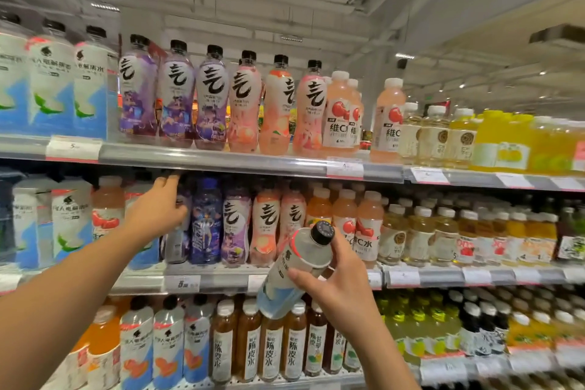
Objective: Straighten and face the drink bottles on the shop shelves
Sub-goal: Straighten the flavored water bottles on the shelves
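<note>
Right hand (340, 278) gripping tilted clear-liquid bottle (294, 269), left hand (158, 209) on shelved bottle (179, 231)

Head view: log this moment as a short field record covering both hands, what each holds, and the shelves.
left hand: reaching into the middle shelf, fingers curled round a grey bottle standing there
right hand: gripping a white and blue bottle in front of the shelves
held bottle pose: tilted, black cap up and to the right
held bottle match: same label style as the white and blue bottles on the top shelf, far left
shelves in view: three, stocked with drink bottles
</note>
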Demonstrator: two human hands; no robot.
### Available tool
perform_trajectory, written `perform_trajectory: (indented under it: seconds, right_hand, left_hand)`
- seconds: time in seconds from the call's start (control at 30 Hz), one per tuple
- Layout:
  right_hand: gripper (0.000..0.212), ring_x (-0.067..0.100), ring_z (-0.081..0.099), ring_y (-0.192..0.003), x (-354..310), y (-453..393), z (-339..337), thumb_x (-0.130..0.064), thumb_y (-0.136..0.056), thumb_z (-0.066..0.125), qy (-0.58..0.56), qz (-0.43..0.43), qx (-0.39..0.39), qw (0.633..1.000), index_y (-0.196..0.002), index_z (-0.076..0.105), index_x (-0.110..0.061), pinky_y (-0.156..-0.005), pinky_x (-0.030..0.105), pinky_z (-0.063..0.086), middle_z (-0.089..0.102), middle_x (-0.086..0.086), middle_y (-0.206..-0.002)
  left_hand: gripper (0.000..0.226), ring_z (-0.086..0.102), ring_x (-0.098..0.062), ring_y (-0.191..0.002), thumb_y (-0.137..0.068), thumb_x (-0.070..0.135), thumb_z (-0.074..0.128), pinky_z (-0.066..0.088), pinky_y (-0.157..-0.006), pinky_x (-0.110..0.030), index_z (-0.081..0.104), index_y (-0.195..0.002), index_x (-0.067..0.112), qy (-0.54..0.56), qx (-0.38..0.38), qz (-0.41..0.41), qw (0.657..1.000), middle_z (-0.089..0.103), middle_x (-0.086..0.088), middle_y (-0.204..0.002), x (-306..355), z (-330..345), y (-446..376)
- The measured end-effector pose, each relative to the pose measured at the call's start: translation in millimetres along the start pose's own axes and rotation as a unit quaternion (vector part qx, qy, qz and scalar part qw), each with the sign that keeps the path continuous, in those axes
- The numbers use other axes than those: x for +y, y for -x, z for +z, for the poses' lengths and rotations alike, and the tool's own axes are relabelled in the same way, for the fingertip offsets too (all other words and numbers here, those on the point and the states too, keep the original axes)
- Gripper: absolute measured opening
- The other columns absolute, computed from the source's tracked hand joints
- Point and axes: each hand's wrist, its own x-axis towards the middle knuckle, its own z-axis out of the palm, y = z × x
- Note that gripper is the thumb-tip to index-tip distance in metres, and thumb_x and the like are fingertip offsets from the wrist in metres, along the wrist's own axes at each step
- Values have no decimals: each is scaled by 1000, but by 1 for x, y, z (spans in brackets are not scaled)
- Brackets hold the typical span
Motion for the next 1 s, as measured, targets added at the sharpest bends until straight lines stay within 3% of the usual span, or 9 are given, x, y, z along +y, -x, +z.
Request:
perform_trajectory:
  seconds: [0.17, 0.4, 0.53, 0.63, 0.83, 0.9, 1.0]
  right_hand:
    - [54, 3, 67, -107, 2, -4, -12, -39, -77, 88, 8, -3, 14, 1000, -122, 59, -35, -96, 35, 55, 70, -18, -113]
    - [60, -1, 65, -107, 5, -7, -14, -45, -75, 87, 19, -1, 9, 1000, -125, 57, -32, -96, 33, 55, 70, -19, -114]
    - [52, 0, 68, -99, 3, -9, 1, -36, -74, 89, 4, -12, -13, 1000, -117, 59, -34, -88, 32, 57, 69, -23, -109]
    - [52, -1, 68, -98, 3, -11, 18, -35, -74, 89, -11, -18, -28, 999, -117, 60, -33, -86, 31, 56, 69, -24, -109]
    - [55, 1, 67, -102, -1, -10, 50, -39, -73, 88, -37, -30, -45, 998, -119, 60, -34, -90, 34, 55, 70, -21, -112]
    - [54, 1, 66, -104, -3, -11, 58, -35, -75, 89, -40, -33, -53, 997, -119, 59, -36, -92, 36, 55, 69, -21, -113]
    - [53, 0, 65, -104, -9, -13, 67, -35, -75, 89, -36, -38, -58, 997, -118, 59, -38, -91, 37, 55, 68, -25, -112]
  left_hand:
    - [67, 60, -46, -111, -91, 25, 63, 50, -84, -46, 36, -152, 13, 6, 6, -2, 1000, 45, -25, -140, 3, 5, -14]
    - [66, 56, -40, -122, -91, 25, 65, 50, -93, -44, 41, -153, 19, 5, 5, 34, 999, 41, -18, -150, 1, 1, -6]
    - [54, 48, -28, -136, -94, 21, 62, 44, -107, -41, 52, -147, 24, 27, -13, 100, 994, 39, -8, -157, -30, -8, 17]
    - [40, 48, -22, -137, -96, 14, 60, 45, -108, -43, 65, -133, 30, 8, -23, 134, 991, 46, 0, -154, -58, -12, 40]
    - [34, 46, -19, -139, -97, 13, 58, 43, -112, -43, 68, -122, 34, -15, -5, 120, 993, 50, 6, -152, -99, -10, 79]
    - [41, 43, -19, -141, -94, 10, 60, 46, -109, -42, 63, -128, 34, -10, 40, 86, 995, 41, 7, -158, -109, -15, 80]
    - [59, 46, -19, -137, -92, 9, 64, 55, -83, -32, 48, -144, 31, -14, 79, 49, 996, 21, 8, -166, -116, -28, 67]
